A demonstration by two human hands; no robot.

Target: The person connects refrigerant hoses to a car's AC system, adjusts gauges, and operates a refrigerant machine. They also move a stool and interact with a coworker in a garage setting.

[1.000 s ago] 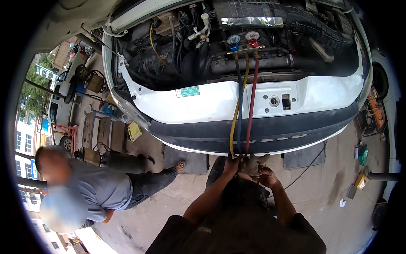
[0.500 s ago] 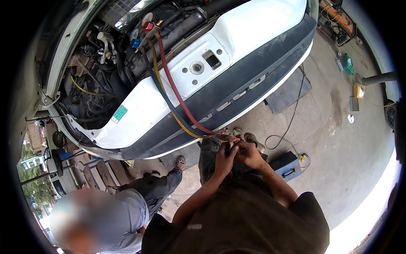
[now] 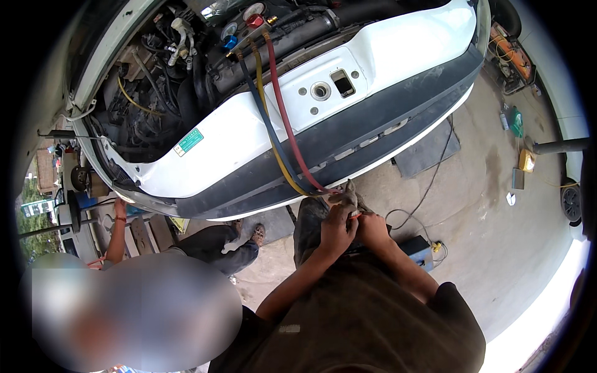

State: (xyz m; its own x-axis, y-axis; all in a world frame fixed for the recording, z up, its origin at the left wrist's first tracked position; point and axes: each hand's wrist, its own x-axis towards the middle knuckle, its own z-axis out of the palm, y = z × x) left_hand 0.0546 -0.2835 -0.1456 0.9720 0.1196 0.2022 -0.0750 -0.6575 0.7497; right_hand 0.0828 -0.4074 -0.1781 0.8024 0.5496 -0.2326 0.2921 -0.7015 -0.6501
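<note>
Left hand (image 3: 337, 227) and right hand (image 3: 374, 231) meet at a small orange piece (image 3: 355, 216) (each grip's state, I cannot tell); close handling seems underway, next needing steadiness.

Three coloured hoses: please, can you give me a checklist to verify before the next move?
1. Red hose, yellow hose and blue hose attached at the gauge block: ok.
2. Gauge readings: cannot tell, too small.
3. Lower hose ends: cannot tell, hidden near the hands.
4. Grip of left hand and right hand: cannot tell, mostly covered.
5. Floor on the right free of cable: not ok, a black cable lies there.
</note>
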